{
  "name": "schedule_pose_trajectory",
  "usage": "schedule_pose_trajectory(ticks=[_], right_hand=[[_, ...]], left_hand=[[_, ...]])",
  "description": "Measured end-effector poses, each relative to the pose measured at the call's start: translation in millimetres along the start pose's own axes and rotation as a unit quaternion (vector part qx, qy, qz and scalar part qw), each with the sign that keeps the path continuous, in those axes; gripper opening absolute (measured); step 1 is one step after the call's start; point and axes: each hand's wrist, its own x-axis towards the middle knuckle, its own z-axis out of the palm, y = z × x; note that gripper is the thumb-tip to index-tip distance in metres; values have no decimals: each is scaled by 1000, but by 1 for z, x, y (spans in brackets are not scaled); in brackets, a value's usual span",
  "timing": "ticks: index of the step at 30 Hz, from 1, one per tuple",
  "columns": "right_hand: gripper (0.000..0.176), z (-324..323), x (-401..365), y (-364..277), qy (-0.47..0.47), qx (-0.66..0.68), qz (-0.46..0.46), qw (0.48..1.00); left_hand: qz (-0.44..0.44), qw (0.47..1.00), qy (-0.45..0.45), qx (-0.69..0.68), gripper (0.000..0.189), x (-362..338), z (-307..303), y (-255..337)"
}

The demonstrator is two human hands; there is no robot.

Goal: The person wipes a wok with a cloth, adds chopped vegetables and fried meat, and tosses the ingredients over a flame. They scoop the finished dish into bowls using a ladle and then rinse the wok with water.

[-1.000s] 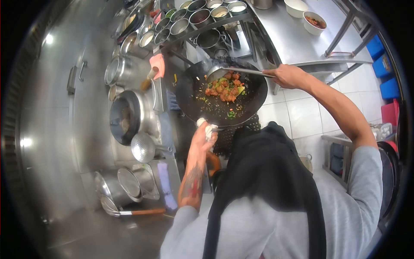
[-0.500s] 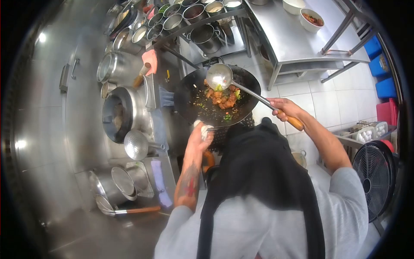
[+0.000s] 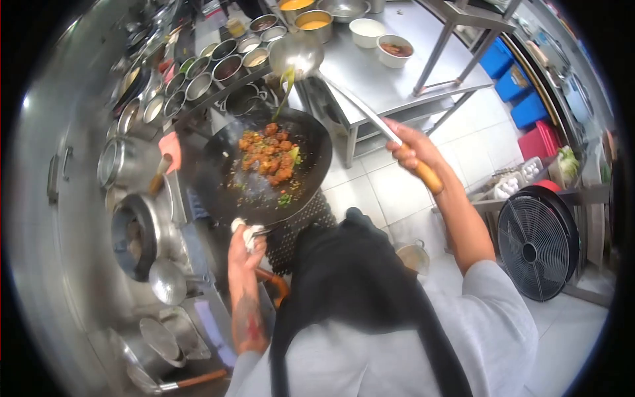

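Note:
Fingers wrapped round a white cloth (image 3: 250, 235) at the wok's near rim, my left hand (image 3: 247, 250) grips the wok (image 3: 211, 173). Browned food pieces (image 3: 266, 151) with green bits lie in the wok. My right hand (image 3: 413, 151) is closed on the wooden handle of a ladle (image 3: 296, 56), whose bowl is raised above the far rim of the wok. A yellow-green piece (image 3: 287, 83) hangs below the ladle's bowl.
Metal pots of ingredients (image 3: 228, 67) stand beyond the wok. A steel table (image 3: 423, 66) at the back holds white bowls (image 3: 395, 51). On the left are a second wok (image 3: 126, 231) and a perforated ladle (image 3: 168, 281). A black fan (image 3: 537, 245) is at the right.
The ladle has risen from over the food to beyond the wok's far rim, with my right hand higher. The view has shifted, so the surroundings appear further left. The food is more spread out.

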Motion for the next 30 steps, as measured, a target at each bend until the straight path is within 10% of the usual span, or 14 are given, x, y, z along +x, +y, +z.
schedule_pose_trajectory(ticks=[7, 16, 18, 25, 30], right_hand=[[51, -14, -19, -105, 110, -130, -203, 964], [46, -72, 29, -96, 341, -412, -219, 816], [47, -120, 58, -80, 379, -672, -362, 523], [48, -9, 0, 0, 305, -608, -298, 669], [49, 60, -62, 94, 139, -609, -128, 770]], left_hand=[[37, 999, 8, 22, 20, -8, 12, 3], [30, 999, 30, 28, 21, -8, -1, -5], [37, 997, 48, 38, 24, -9, -6, -4], [82, 988, 123, 43, 33, 22, -1, -18], [68, 994, -8, -87, 24, 68, 9, -25]])
